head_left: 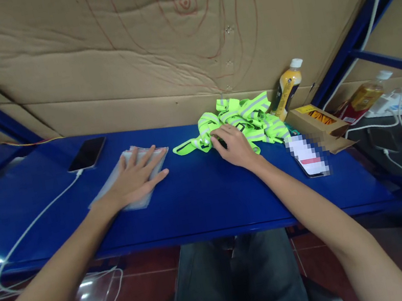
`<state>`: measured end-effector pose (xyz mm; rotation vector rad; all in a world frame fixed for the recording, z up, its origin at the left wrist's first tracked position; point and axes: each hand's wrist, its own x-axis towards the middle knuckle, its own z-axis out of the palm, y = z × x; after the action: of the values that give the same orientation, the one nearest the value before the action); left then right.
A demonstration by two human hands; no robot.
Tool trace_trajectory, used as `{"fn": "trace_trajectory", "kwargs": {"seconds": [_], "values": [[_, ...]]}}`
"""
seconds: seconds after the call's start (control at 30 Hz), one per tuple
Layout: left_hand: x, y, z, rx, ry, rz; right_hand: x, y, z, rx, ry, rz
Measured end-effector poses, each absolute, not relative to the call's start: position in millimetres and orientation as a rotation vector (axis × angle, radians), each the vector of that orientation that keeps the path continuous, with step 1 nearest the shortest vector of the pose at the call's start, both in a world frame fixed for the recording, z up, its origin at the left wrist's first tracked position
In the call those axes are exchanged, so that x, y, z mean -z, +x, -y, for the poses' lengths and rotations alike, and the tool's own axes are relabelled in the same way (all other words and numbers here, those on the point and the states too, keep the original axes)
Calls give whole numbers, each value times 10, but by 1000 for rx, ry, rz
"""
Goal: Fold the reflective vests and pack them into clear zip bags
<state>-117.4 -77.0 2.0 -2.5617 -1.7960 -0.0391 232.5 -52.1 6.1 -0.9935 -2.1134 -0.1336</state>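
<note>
Blue tabletop [194, 201] carries everything here, backed by a cardboard wall [75, 79]. At the left, a dark phone [87, 154] lies flat, its white cable [79, 173] trailing over the table's front edge. Just beside it, the left hand [130, 178] rests palm down with fingers spread on a stack of clear bags [108, 182], holding nothing. Right of centre, neon straps [244, 110] sit in a tangled heap; the right hand [237, 145] lies on their near side, fingers curled, though I cannot tell whether they grip. Crowding the heap's right end are a yellow bottle [287, 87], an open box [302, 125] and a lit phone [306, 155].
</note>
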Motion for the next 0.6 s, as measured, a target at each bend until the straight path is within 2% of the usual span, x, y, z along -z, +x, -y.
{"fn": "trace_trajectory", "kwargs": {"seconds": [0.6], "values": [[-13,-1145,769,6,-2618,1904,-102,2357,531,102,-1023,2130]]}}
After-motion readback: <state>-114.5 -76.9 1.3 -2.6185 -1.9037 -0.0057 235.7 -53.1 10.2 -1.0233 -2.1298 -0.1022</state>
